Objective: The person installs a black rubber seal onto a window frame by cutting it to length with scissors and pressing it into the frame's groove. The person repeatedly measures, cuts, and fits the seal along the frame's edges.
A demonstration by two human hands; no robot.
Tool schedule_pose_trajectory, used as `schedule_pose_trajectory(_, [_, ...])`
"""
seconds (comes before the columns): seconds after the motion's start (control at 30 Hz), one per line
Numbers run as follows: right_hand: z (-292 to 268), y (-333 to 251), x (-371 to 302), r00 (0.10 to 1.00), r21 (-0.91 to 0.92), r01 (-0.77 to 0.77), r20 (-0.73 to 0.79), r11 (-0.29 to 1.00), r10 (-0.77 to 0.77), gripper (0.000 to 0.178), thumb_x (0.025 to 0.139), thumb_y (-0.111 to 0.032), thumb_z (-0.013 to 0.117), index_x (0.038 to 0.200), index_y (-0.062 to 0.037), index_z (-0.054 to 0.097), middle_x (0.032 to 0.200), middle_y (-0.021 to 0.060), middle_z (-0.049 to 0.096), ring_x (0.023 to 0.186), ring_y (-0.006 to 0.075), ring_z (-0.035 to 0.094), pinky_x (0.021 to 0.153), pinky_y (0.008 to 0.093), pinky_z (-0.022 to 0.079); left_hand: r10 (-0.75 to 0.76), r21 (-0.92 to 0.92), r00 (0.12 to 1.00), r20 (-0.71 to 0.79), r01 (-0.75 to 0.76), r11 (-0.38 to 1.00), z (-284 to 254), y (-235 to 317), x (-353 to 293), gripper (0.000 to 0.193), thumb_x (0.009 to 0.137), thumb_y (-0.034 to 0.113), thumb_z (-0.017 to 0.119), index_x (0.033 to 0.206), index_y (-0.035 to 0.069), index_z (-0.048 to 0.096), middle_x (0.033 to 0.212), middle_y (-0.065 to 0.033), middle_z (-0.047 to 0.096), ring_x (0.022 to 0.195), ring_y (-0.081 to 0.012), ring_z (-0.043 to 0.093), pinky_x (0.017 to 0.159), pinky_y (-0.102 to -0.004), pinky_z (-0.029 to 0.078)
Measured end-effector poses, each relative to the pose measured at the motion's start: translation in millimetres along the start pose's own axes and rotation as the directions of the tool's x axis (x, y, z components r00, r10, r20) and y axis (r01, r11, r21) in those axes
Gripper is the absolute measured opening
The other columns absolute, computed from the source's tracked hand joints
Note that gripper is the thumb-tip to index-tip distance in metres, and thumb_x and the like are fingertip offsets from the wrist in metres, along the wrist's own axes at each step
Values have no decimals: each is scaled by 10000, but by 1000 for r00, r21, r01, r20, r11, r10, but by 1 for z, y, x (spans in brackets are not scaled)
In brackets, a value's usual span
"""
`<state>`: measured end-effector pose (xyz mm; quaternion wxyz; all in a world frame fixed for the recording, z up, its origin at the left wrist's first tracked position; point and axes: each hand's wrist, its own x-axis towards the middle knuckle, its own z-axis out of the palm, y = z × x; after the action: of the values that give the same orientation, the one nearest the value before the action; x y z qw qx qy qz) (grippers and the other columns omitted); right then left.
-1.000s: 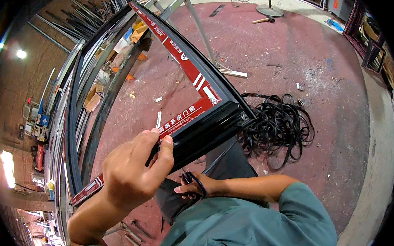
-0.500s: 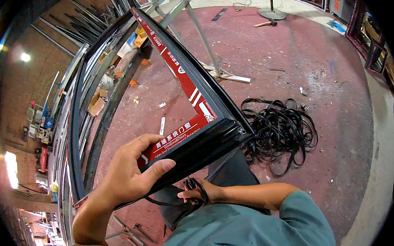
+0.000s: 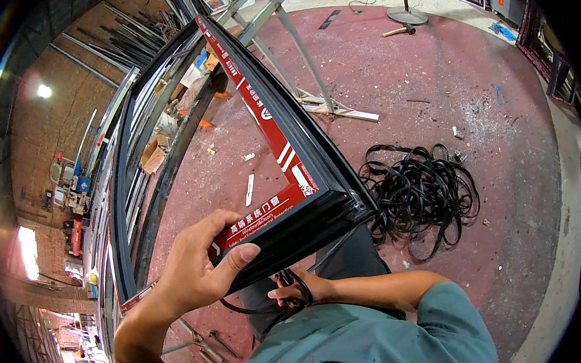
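Over the scuffed red floor [image 3: 504, 188] slants a black frame [image 3: 300, 231] faced with red film [image 3: 277, 146], beside tangled flat strip [image 3: 424, 193]. The left hand [image 3: 199, 267] grips its near edge; the right hand [image 3: 317, 286], partly hidden, clutches dark loops [image 3: 286, 278].

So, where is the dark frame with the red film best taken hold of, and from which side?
Probably by its near bar, from the near side, as the left hand has it: thumb on the near face, fingers over the inner edge. This bar is the closest one, straight, and looks narrow enough for one hand to span; the open middle leaves room for fingers.
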<state>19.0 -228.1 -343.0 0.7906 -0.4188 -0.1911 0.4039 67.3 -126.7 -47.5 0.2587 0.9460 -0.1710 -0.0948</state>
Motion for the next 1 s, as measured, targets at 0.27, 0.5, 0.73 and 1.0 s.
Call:
schedule_pose_trajectory(0.27, [-8,8,-1,998,-42,-53,-34,998,52,409,891,-374,774,716,-40,617,597,35,605,508,108,571,449,265,401,-8,47,1000,-14,8,999,-7,0,-9,433,914,369,723,1118,1,620,870,-167,655,734,-255,634,696,-346,498])
schedule_pose_trajectory(0.5, [-5,7,1,993,-18,-116,-12,993,116,330,898,-337,763,815,-41,644,679,43,627,560,111,578,501,257,437,-22,136,994,-103,36,990,1,-2,-21,412,943,383,679,1095,3,632,879,-197,661,774,-348,656,723,-389,511])
schedule_pose_trajectory(0.73, [1,0,-3,989,88,-143,-33,986,147,363,900,-363,768,783,-70,587,764,75,672,632,107,617,553,247,463,-61,69,996,-60,65,995,-15,-18,-36,392,932,371,682,1076,7,648,915,-223,679,839,-380,682,745,-414,517])
schedule_pose_trajectory(1.0, [25,-20,1,995,112,-76,-54,991,82,313,942,-302,702,768,-54,626,797,80,691,636,103,614,543,244,453,57,201,979,-198,-17,979,-2,-28,-40,420,960,423,624,1010,6,647,878,-222,651,836,-419,651,736,-437,500])
